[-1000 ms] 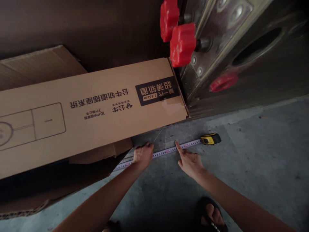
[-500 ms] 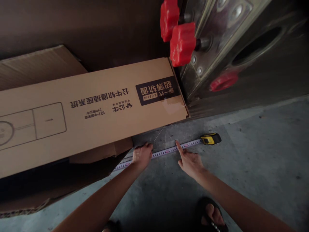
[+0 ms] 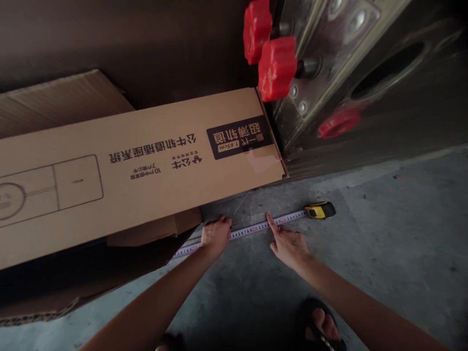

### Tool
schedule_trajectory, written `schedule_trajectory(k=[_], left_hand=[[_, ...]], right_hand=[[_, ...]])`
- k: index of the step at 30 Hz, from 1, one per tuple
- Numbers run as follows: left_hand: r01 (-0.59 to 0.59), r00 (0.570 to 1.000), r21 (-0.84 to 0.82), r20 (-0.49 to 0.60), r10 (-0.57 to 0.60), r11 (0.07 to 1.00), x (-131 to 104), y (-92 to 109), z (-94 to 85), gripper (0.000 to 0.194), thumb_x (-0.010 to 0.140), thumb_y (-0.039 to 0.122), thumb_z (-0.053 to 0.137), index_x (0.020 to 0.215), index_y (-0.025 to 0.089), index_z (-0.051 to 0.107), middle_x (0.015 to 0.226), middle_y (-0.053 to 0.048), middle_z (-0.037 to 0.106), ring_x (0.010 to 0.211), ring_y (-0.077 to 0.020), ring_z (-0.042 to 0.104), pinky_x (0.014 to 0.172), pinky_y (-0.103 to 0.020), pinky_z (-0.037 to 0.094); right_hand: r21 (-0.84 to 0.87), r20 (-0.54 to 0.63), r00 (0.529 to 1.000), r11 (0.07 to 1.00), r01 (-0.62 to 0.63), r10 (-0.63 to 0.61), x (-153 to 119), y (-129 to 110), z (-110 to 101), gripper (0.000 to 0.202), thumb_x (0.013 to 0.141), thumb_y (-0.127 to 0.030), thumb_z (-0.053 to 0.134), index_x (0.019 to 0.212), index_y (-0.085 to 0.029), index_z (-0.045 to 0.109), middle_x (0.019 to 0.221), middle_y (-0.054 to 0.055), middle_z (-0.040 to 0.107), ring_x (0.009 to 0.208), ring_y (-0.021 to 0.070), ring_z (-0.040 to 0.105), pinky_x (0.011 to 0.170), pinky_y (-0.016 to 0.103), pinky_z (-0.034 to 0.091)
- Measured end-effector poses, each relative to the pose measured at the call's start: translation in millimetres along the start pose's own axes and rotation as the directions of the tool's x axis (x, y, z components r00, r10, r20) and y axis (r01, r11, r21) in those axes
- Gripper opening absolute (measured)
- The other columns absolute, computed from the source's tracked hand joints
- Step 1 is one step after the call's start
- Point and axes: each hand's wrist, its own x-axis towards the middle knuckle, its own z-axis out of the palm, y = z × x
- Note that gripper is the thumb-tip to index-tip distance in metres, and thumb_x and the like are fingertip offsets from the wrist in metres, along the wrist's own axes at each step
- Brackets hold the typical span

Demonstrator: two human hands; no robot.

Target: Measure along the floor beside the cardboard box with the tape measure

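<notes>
A tape measure with a yellow and black case (image 3: 320, 210) lies on the grey floor, its white blade (image 3: 241, 233) pulled out leftward past both hands. My left hand (image 3: 215, 235) is closed over the blade, and its curled fingers hide part of it. A small dark spot shows at its fingertips; I cannot make out what it is. To the right, my right hand (image 3: 289, 246) rests its outstretched index finger on the blade, the thumb apart and the other fingers bent. That hand holds nothing.
A long printed cardboard box (image 3: 153, 170) lies above my left hand, over an opened brown carton (image 3: 40, 309). Red knobs (image 3: 277, 68) stick out from a metal frame (image 3: 365, 97) at upper right. A sandalled foot (image 3: 321, 321) stands on the concrete floor (image 3: 402, 234).
The view has shifted very slightly, so the box's print sits a little farther right. Both hands and the tape measure stay in place.
</notes>
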Motion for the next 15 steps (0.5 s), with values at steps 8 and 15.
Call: schedule_trajectory(k=[8,15], left_hand=[[0.003,1.000,0.007,0.000,-0.003,1.000,-1.5,-0.2,-1.5,0.016,0.082,0.023,0.041,0.090,0.022,0.055,0.097,-0.003,0.060,0.078,-0.0200,0.062,0.062,-0.030,0.044],[0.002,1.000,0.008,-0.002,-0.002,1.000,-1.7,-0.6,-1.8,0.017,0.081,0.022,0.040,0.090,0.022,0.055,0.097,-0.004,0.060,0.077,-0.0203,0.062,0.061,-0.030,0.044]], right_hand=[[-0.011,-0.002,1.000,1.000,-0.005,0.005,-1.0,-0.8,-0.8,0.076,0.076,-0.023,0.046,0.141,-0.020,0.005,0.094,0.008,0.063,0.070,0.0201,0.062,0.061,0.031,0.043],[-0.012,0.001,1.000,1.000,0.005,-0.005,0.2,-0.2,1.4,0.076,0.076,-0.023,0.045,0.141,-0.019,0.005,0.095,0.009,0.063,0.072,0.0212,0.062,0.062,0.033,0.044]])
